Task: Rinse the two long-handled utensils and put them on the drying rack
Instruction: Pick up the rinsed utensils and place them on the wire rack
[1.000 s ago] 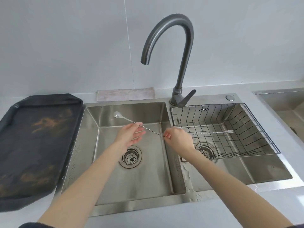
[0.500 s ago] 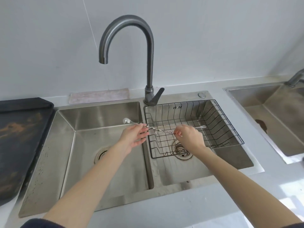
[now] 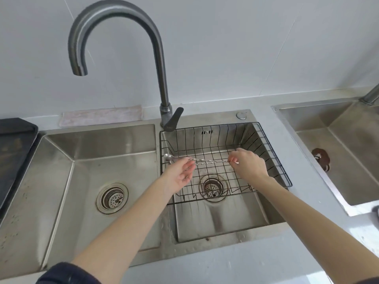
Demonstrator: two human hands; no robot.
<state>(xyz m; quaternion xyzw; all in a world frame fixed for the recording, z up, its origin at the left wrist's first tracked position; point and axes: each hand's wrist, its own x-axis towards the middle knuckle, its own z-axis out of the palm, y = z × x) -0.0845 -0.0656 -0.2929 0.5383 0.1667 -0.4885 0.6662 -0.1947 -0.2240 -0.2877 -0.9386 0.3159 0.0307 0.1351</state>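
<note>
Placing step in hand: left hand (image 3: 180,175) loosely cupped under the twisted utensil handles (image 3: 211,160), right hand (image 3: 249,163) with grip pinched shut on their far end, spoon bowl (image 3: 168,157) poking out at 9 o'clock over the wire drying rack (image 3: 272,160). Next, by judgement: lower level onto the rack wires, then release. Beyond, at 12 o'clock, dry faucet (image 3: 114,23).

**A grey kitchen counter with steel basins under daylight**

The wall (image 3: 225,48) is pale grey-white with thin seams between its panels. A dark curved faucet (image 3: 114,21) stands between 2 steel basins (image 3: 114,140) set in a light grey counter (image 3: 235,267). A folded cloth (image 3: 100,115) lies at the wall. A 3rd basin (image 3: 338,128) is at the right, a dark tray (image 3: 14,144) at the left. Soft light reflects on the counter.
</note>
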